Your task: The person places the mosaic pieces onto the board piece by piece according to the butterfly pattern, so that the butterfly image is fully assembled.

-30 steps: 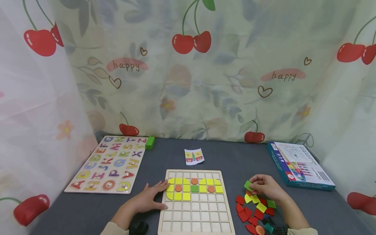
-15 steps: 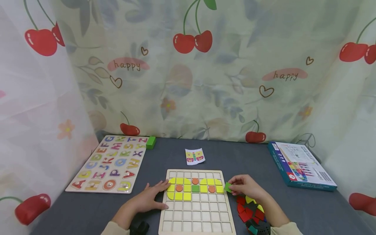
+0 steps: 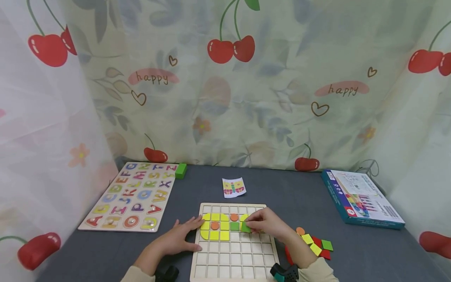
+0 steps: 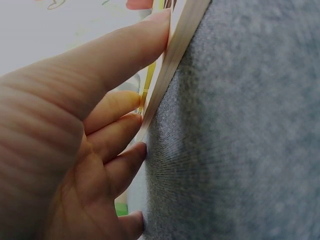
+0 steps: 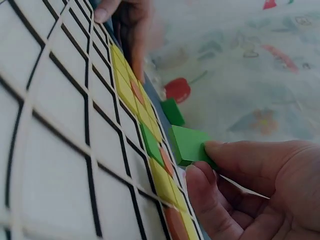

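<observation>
My right hand pinches a green square tile between thumb and fingers, over the wooden grid board. In the head view this tile overlaps the yellow tiles just right of the green tile set in the board. Yellow tiles and orange round pieces fill part of the upper rows. My left hand rests at the board's left edge with fingers spread, thumb and fingertips touching the rim. My right hand hides some yellow tiles on the board's right side.
Loose red, yellow, green and orange pieces lie right of the board, partly behind my right forearm. A small butterfly pattern card lies beyond the board. An alphabet board and green block sit left; a box sits right.
My right hand has carried the green tile leftward from the loose pieces, past the board's right edge, to over the board's upper middle. My left hand stays at the left edge.
</observation>
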Demonstrator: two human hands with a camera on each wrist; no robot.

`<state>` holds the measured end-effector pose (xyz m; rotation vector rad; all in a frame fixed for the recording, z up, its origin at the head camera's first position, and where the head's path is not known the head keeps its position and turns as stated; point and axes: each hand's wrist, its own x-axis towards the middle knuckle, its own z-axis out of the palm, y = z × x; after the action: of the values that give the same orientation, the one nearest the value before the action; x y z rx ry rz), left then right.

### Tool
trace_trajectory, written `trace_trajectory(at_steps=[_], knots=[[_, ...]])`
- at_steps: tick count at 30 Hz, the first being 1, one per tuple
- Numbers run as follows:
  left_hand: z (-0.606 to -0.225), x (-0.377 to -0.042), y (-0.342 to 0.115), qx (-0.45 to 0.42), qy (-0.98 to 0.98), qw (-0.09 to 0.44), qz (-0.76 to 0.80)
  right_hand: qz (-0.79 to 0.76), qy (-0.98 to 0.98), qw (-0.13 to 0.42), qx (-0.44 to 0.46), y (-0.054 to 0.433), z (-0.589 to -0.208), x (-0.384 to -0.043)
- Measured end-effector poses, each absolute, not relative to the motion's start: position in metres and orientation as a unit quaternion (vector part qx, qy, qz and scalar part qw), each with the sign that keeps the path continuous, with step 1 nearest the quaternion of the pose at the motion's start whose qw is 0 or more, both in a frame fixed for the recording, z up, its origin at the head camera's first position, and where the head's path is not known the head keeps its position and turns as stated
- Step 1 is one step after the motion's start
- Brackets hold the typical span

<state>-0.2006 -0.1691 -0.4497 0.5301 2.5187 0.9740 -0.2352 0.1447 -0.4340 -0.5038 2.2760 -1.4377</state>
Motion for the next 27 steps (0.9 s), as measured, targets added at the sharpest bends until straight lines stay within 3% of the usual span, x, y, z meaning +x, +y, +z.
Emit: trace_trajectory(at_steps=[9,27], knots=[[-0.450,-0.201,-0.168,0.189,0.899,0.194,0.345,-0.519,0.811,0.195,-0.186,0.120,-0.446,-0.232],[-0.451,-0.202,-0.169,0.189,0.900,0.192,0.343,-0.436,0.866,0.104,-0.221,0.110,-0.452,-0.227]])
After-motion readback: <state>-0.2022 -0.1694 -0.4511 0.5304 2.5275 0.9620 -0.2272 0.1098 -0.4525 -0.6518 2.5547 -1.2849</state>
